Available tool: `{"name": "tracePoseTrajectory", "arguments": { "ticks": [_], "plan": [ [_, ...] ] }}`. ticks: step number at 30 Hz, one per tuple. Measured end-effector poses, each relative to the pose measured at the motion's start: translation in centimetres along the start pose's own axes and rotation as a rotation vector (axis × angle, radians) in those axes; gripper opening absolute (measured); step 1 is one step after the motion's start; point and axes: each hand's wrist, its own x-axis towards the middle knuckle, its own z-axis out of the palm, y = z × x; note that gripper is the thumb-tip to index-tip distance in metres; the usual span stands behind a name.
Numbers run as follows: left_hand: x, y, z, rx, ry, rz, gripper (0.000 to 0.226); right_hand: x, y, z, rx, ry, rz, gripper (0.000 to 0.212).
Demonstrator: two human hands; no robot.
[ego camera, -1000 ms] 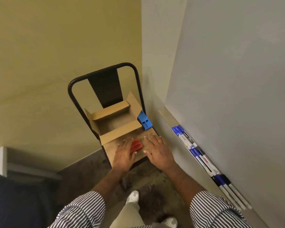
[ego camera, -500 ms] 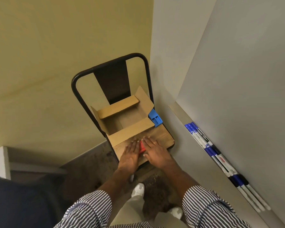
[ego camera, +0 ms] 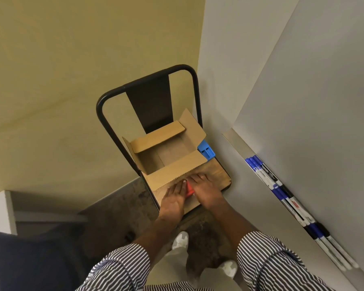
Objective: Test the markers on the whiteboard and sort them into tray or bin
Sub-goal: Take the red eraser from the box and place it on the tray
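At the centre of the frame the cardboard box (ego camera: 166, 152) sits open on the chair (ego camera: 219, 177), its near flap hanging towards us. Just below it our left hand (ego camera: 173, 199) lies with straight fingers against the left side of a small red object (ego camera: 189, 189); our right hand (ego camera: 207, 191) presses flat on its other side, so we squeeze the object between open palms rather than grip it. We judge that hold weak: uneven pressure could pop the object out onto the floor, and a careless lift could knock the flap or nudge the blue tray (ego camera: 206, 151) off the seat's far corner. At the right edge the markers (ego camera: 282, 192) lie in a row on the whiteboard ledge (ego camera: 237, 141), untested; a sleeve swinging back could roll them off.
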Motion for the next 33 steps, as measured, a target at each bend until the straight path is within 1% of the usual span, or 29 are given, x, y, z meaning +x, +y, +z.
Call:
{"name": "tracePoseTrajectory", "arguments": {
  "ticks": [3, 5, 9, 13, 17, 21, 25, 28, 31, 33],
  "plan": [
    [0.3, -0.3, -0.5, -0.039, 0.019, -0.001, 0.088, 0.3, 0.1, -0.4, 0.016, -0.007, 0.015, 0.067],
    [0.4, -0.5, -0.9, -0.035, 0.030, 0.034, 0.085, -0.1, 0.3, -0.4, 0.025, -0.008, 0.030, 0.067],
    [0.9, -0.6, -1.1, -0.002, 0.032, 0.169, 0.085, -1.7, 0.9, -0.5, 0.024, 0.001, 0.076, 0.064],
    [1.3, 0.7, -1.5, 0.031, 0.024, 0.318, 0.081, -4.2, 1.8, -0.9, -0.004, 0.017, 0.133, 0.063],
    [1.8, 3.1, -2.1, 0.094, 0.013, 0.455, 0.081, -7.2, 3.3, -1.8, 0.030, 0.045, 0.219, 0.068],
    [1.8, 6.7, -2.6, 0.141, 0.024, 0.570, 0.085, -10.9, 5.0, -2.4, 0.081, 0.111, 0.329, 0.068],
    [0.9, 12.1, -3.5, 0.157, 0.103, 0.693, 0.075, -15.5, 6.7, -3.4, 0.077, 0.204, 0.405, 0.060],
    [-0.1, 16.1, -3.5, 0.185, 0.118, 0.743, 0.078, -19.4, 8.2, -4.0, 0.025, 0.251, 0.479, 0.065],
    [-1.1, 19.7, -3.4, 0.247, 0.123, 0.863, 0.085, -23.6, 9.4, -4.6, 0.008, 0.307, 0.547, 0.064],
    [-1.3, 21.8, -2.9, 0.220, 0.143, 0.931, 0.088, -26.5, 10.2, -4.8, 0.000, 0.354, 0.572, 0.064]
  ]
}}
